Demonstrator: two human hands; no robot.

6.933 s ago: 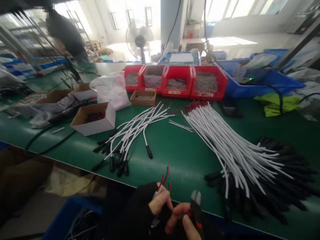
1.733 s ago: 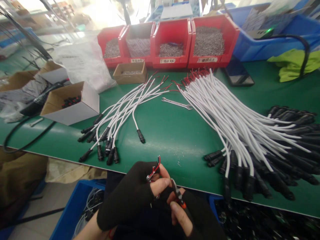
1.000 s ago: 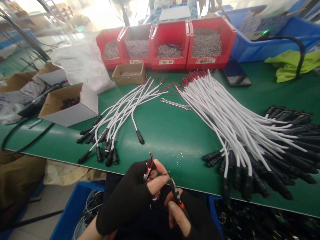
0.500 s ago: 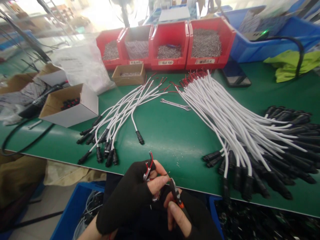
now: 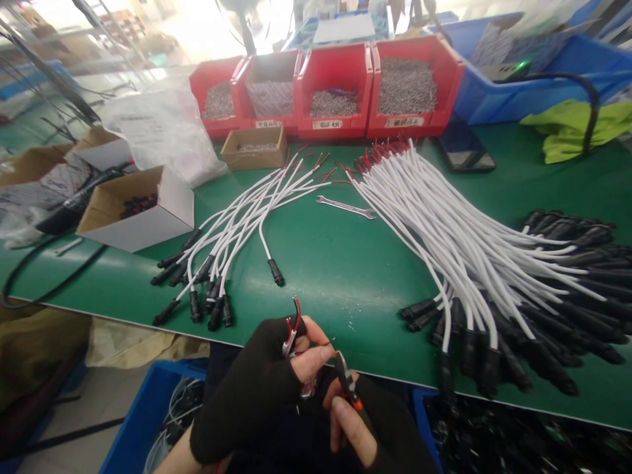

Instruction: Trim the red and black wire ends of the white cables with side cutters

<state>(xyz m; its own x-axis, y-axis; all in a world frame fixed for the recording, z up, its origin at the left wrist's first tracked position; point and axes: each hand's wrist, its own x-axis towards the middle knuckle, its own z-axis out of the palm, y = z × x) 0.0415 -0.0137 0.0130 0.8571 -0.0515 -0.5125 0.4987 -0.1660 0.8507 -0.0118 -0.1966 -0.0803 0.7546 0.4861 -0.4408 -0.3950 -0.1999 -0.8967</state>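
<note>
My left hand (image 5: 276, 368), in a black fingerless glove, pinches a thin wire end between thumb and forefinger. Out of the same hand rises a white cable (image 5: 289, 342) with red and black wires showing at its tip. My right hand (image 5: 360, 421), gloved alike, is closed on pliers or cutters (image 5: 349, 385) with an orange mark on the handle. Their jaws meet the wire just beside my left fingertips. Below the left fingers, part of what hangs there is too dark to make out.
White cables with black connectors lie in a small bunch (image 5: 247, 217) at left and a large bundle (image 5: 444, 230) at right. Between them is a wrench (image 5: 345, 207). Behind stand red bins (image 5: 336, 124) of small metal parts, cardboard boxes (image 5: 143, 227) and a phone (image 5: 464, 145).
Almost nothing differs. The tool's jaws and the wires at my left hand have shifted very slightly; both hands keep their hold.
</note>
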